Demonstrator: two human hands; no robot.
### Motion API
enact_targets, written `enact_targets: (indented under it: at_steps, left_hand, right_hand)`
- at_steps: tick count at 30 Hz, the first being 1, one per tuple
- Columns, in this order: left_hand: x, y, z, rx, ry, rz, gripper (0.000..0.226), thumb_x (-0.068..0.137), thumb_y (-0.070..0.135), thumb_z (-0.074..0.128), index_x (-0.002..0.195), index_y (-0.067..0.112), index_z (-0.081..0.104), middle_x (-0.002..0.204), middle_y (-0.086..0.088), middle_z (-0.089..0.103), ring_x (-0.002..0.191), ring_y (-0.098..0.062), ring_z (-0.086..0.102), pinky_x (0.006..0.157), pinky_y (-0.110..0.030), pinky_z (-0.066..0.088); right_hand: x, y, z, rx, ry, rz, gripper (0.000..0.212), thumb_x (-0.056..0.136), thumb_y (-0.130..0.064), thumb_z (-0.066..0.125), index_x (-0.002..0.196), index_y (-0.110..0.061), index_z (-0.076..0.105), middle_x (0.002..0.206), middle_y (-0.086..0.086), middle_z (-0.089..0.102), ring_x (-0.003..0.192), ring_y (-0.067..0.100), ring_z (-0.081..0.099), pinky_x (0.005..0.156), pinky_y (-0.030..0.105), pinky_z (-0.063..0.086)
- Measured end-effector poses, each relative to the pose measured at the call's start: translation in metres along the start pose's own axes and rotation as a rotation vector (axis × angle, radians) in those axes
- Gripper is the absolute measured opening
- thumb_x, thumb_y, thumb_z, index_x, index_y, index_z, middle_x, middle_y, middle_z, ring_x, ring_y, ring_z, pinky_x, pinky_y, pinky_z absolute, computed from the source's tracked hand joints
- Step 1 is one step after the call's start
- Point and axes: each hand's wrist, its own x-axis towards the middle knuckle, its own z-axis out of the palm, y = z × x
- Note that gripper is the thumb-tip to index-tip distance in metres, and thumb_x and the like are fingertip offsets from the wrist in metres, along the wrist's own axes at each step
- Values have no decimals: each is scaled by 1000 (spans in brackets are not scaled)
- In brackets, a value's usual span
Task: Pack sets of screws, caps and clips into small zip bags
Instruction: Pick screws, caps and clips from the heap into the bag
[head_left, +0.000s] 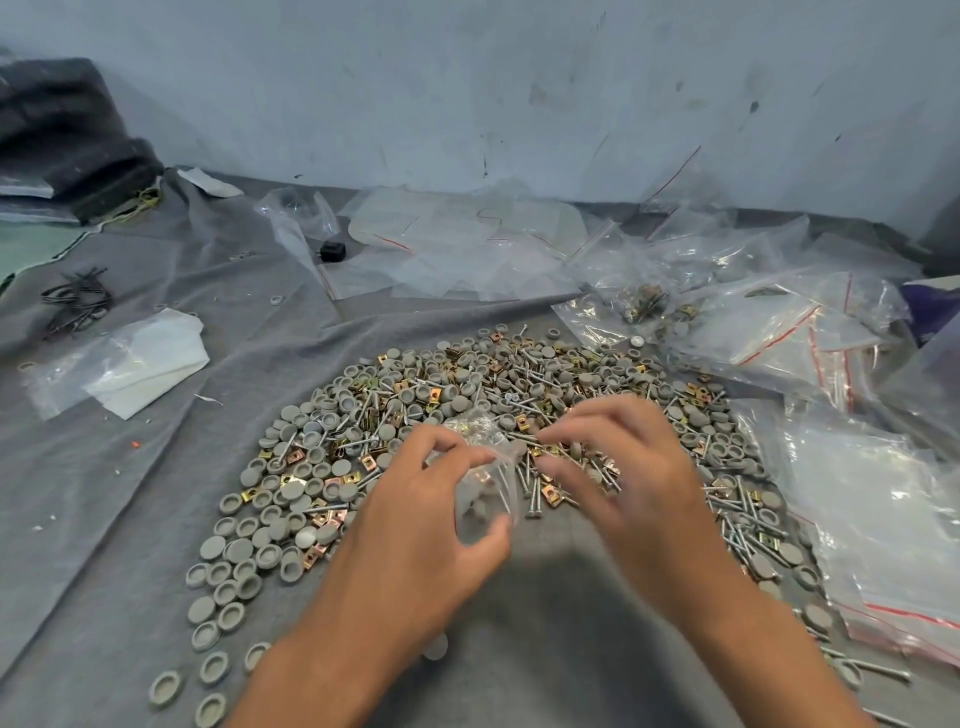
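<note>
A small zip bag (485, 499), thin, limp and slippery, is held at scene centre over the near edge of the mixed pile (467, 415) of caps, screws and clips; best taken at the mouth edges, as the contents weigh down the bottom. The left hand (415, 519) is pinched on it, thumb low, fingers high. The right hand (618, 467) is hovering just right, blurred; grip cannot be told.

Matt grey plastic caps (291, 491), shiny steel screws (535, 486) and brassy metal clips (551, 492) lie on soft grey cloth (130, 499). Glossy, crinkled clear plastic bags (883, 525) crowd its right edge.
</note>
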Motion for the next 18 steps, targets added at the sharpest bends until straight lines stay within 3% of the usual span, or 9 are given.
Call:
enact_targets:
  at_steps: [2,4,6,8,11,13,18]
  left_hand:
    - [0,-1,-2,-2,8,-8,43,82,44,74,122,35,64,111,26,40,85,13,52,71,-6,39]
    - [0,-2,-2,-4,0,-10,44,82,44,74,124,35,64,111,26,40,86,13,51,70,-5,38]
    - [-1,-2,-1,-9,-5,-6,45,82,44,73,126,34,64,112,26,40,87,11,51,72,-5,38]
    - [-1,-1,0,-3,-8,-1,46,83,46,71,127,35,63,112,27,39,88,11,52,70,-6,37]
    - [-2,-2,0,11,-13,0,47,83,48,69,128,37,61,112,28,37,89,14,50,69,-6,37]
    - [-2,-3,0,12,-15,-2,46,83,48,69,127,37,62,112,28,38,87,16,49,69,-6,36]
    - [-1,-3,0,11,-17,-3,47,82,51,66,126,37,61,112,28,37,88,15,50,68,-7,36]
  right_hand:
    - [4,22,-12,-27,-24,213,10,95,-38,61,101,-33,67,102,-18,56,98,7,56,88,25,45]
    - [3,44,-19,-139,-204,402,7,93,-38,65,97,-43,60,100,-23,54,97,6,56,82,27,44]
    - [-2,56,-20,-232,-393,475,14,91,-43,68,97,-46,56,99,-22,54,92,1,53,75,24,40]
    - [-4,57,-17,-268,-507,478,24,87,-52,70,106,-46,57,99,-23,52,87,-3,49,73,22,40]
    - [-5,55,-14,-294,-586,458,44,88,-56,67,128,-44,56,105,-20,48,96,2,50,86,26,47]
    - [-4,54,-15,-308,-612,414,44,90,-52,65,133,-43,56,110,-16,49,103,7,50,93,30,49]
    - [-6,54,-20,-279,-607,368,24,89,-44,71,101,-45,50,100,-22,45,95,4,47,83,28,47]
